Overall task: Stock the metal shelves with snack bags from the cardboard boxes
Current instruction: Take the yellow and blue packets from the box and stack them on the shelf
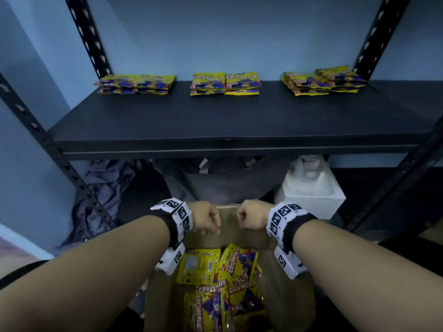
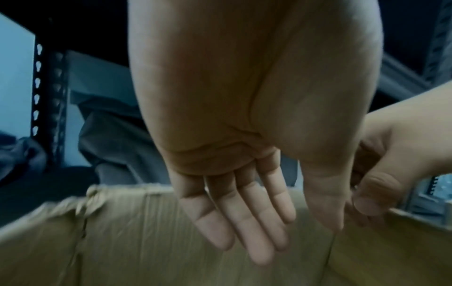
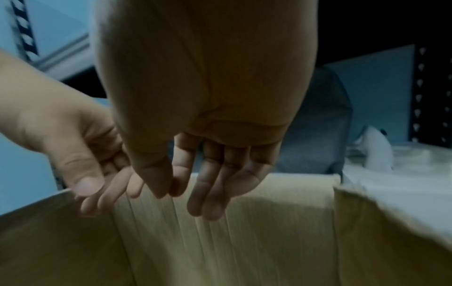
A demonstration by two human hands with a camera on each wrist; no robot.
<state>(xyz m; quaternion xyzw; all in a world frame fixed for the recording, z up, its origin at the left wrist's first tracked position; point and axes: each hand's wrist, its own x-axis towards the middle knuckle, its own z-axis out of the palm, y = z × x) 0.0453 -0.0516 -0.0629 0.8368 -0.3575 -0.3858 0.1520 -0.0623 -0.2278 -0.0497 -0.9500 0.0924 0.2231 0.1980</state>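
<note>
An open cardboard box (image 1: 282, 295) stands below me with several yellow snack bags (image 1: 215, 271) lying loose inside. My left hand (image 1: 207, 220) and right hand (image 1: 250, 218) hang side by side over the box's far wall, fingers pointing down, holding nothing. In the left wrist view the left hand (image 2: 276, 209) has straight fingers in front of the box wall (image 2: 146, 241). The right hand (image 3: 186, 193) hangs relaxed above the same wall (image 3: 244, 251). Three yellow stacks of bags (image 1: 136, 84) (image 1: 225, 83) (image 1: 323, 80) lie at the back of the black metal shelf (image 1: 227, 121).
Black perforated uprights (image 1: 88, 37) (image 1: 381, 32) frame the shelf. Under it, behind the box, lie a grey cloth (image 1: 105, 188), a dark bag (image 1: 223, 183) and a white foam block (image 1: 311, 188). The front half of the shelf board is bare.
</note>
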